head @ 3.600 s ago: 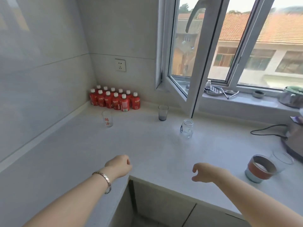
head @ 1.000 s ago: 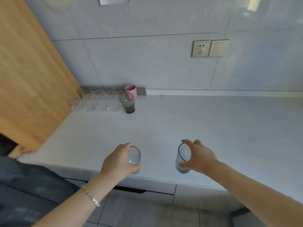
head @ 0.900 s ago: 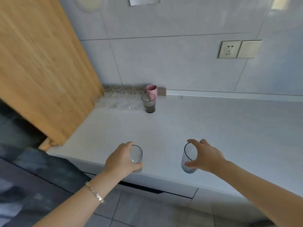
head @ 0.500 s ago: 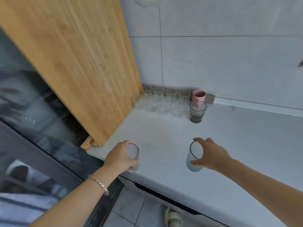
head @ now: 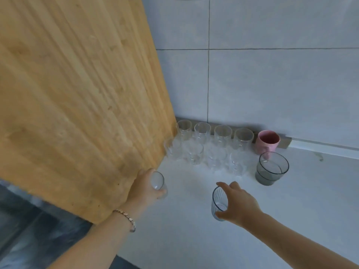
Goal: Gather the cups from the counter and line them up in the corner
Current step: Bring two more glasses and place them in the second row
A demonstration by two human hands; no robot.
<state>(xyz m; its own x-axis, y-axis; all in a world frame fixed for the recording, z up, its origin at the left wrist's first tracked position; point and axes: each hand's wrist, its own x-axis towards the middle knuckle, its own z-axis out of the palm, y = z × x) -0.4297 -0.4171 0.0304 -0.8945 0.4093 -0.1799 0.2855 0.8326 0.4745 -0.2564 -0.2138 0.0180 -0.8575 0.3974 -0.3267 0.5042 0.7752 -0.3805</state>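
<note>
1. Two glasses are in the air: the left hand (head: 144, 188) is wrapped around a clear glass (head: 158, 183)
2. Right hand (head: 238, 204) clasps a ribbed glass (head: 219, 202)
3. Most cups (head: 211, 147) seem lined up already in the corner, ending with a pink cup (head: 267, 141) and a grey tumbler (head: 272, 168)

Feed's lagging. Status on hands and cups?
Left hand holding clear glass. Right hand holding ribbed glass. Corner rows ahead, path clear.

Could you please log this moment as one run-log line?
left hand: holds clear glass | right hand: holds ribbed glass | near corner cups
</note>
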